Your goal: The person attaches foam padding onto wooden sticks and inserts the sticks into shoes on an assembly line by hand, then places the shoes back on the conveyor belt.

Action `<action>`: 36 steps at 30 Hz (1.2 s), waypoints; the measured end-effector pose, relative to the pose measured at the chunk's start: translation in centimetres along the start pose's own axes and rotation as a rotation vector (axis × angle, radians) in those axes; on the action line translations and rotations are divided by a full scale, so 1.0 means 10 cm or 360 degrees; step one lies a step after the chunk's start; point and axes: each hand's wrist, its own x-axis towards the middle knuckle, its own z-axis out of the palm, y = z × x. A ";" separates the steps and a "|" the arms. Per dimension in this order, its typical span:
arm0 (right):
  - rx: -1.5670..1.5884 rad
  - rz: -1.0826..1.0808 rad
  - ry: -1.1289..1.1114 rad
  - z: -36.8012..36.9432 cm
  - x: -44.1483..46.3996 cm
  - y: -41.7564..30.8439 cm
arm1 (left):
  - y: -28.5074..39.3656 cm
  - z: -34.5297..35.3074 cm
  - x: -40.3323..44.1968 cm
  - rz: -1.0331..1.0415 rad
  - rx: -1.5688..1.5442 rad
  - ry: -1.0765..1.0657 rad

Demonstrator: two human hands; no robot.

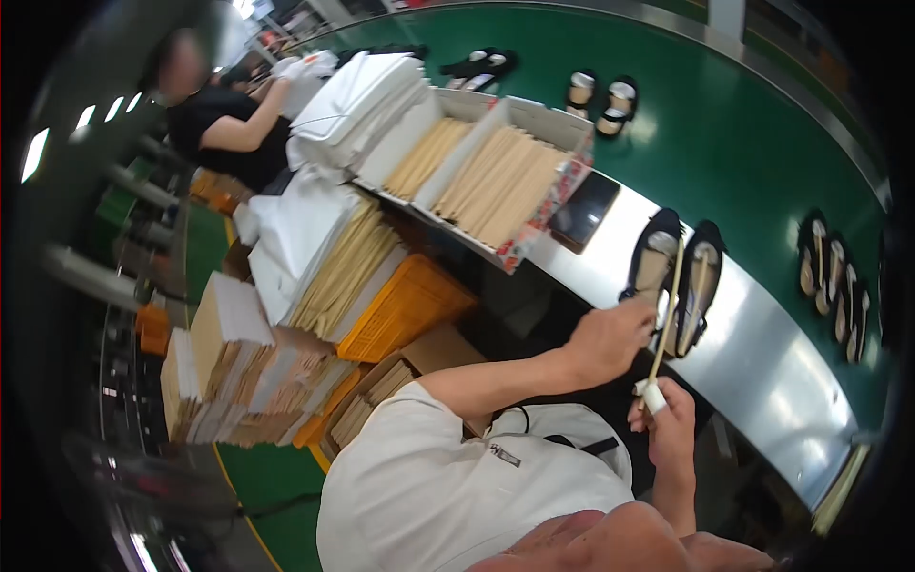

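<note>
A pair of black flat shoes lies on the metal ledge, a left shoe (661, 228) and a right shoe (709, 235), with pale filling in the toes. My left hand (610, 345) is closed at the heel end of the left shoe, fingertips partly hidden. Just below it, my right hand (667, 419) pinches the lower end of a thin tan stick (669, 310), and a white covering wraps one of its fingers. The stick slants up across the left shoe's inner side. Another pale strip lies inside the right shoe.
Beside the shoes lie a phone (585, 212) and a divided box (491, 250) of tan sticks. More black shoes (618, 105) stand on the green belt (705, 133). Stacked cardboard (229, 334) and an orange crate (405, 310) are at left, near a co-worker (238, 133).
</note>
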 end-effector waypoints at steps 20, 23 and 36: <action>0.0519 0.0211 -0.0079 0.08 0.13 -0.12 | 0.00 -0.04 0.03 0.0067 -0.0170 -0.0074; 0.0506 0.0207 -0.0089 0.09 0.16 -0.11 | -0.03 -0.03 0.02 0.0062 -0.0193 -0.0084; 0.0503 0.0153 -0.0020 0.09 0.42 -0.05 | -0.03 -0.03 0.08 -0.0628 -0.0779 -0.0364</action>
